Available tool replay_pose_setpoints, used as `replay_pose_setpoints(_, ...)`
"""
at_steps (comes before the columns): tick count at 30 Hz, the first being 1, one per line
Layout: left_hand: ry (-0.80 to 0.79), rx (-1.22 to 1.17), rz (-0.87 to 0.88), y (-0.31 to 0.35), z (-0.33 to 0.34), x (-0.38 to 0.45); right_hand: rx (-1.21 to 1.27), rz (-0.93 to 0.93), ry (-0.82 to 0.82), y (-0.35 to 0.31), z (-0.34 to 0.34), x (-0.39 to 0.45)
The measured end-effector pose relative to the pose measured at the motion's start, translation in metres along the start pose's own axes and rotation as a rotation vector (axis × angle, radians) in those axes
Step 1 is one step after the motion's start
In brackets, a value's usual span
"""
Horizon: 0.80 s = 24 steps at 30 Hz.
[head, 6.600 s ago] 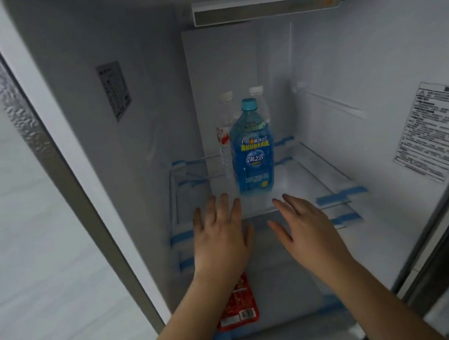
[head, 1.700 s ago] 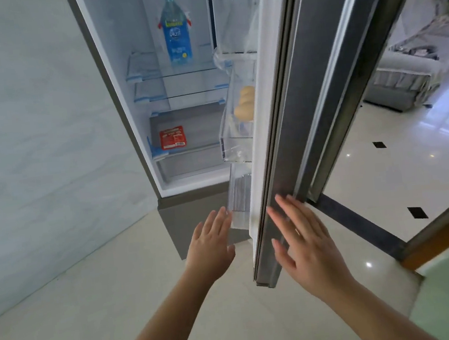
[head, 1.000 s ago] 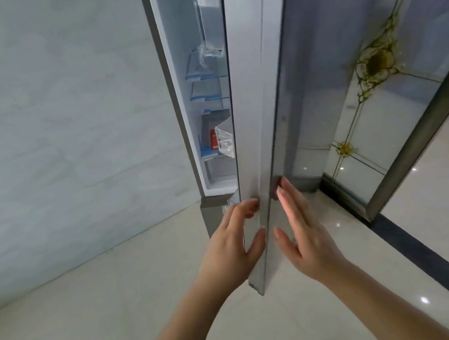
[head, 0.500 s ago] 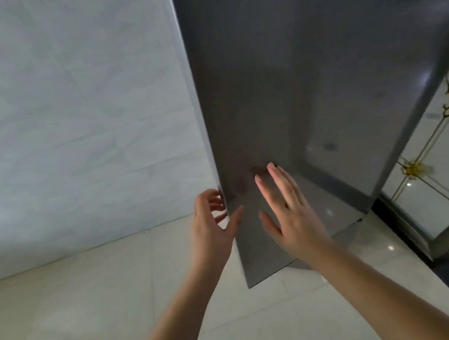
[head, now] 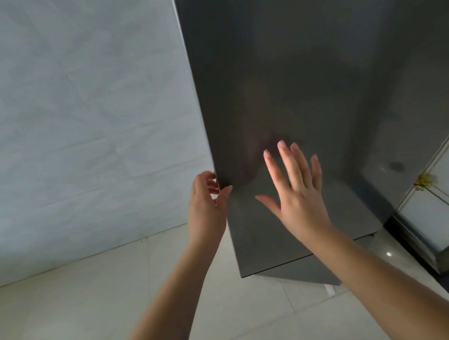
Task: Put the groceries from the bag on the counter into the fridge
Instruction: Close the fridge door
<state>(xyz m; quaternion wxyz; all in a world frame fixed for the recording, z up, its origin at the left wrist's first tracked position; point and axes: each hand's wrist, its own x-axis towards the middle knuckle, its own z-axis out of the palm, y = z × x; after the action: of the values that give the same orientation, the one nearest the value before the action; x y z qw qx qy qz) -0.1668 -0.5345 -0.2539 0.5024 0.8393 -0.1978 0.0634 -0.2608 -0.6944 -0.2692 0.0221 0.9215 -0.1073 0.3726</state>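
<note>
The fridge door (head: pixel 276 66) is standing upright, hiding the interior. The left hand (head: pixel 206 208) is curling around its edge; the right hand (head: pixel 298 189) is spreading flat, holding nothing.

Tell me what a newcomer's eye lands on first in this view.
The big dark grey fridge door fills the upper right, its interior out of sight. At centre, the right hand is spread flat in front of the door panel, while the left hand curls at the door's left edge. A pale marbled wall takes up the left, above a light tiled floor.
</note>
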Motion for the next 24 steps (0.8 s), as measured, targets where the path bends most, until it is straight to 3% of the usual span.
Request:
replay_pose_setpoints(6,-0.073,0.04,0.086,-0.017,0.002,0.042,-0.146,0.063,-0.018,0.016,0.016,0.039)
replay_pose_setpoints(11,0.255,0.433,0.708,-0.029,0.008,0.061,-0.212,0.074,0.049,0.015,0.03,0.046)
replay_pose_setpoints(13,0.285,0.566,0.827,-0.024,0.012,0.066,-0.23,0.072,0.069,0.016,0.033,0.047)
replay_pose_setpoints(18,0.283,0.813,0.868,-0.024,0.026,0.071,-0.251,0.066,0.097,0.017,0.039,0.05)
replay_pose_setpoints(24,0.287,0.826,0.795,-0.019,0.041,0.086,-0.219,0.058,0.095,0.024,0.05,0.062)
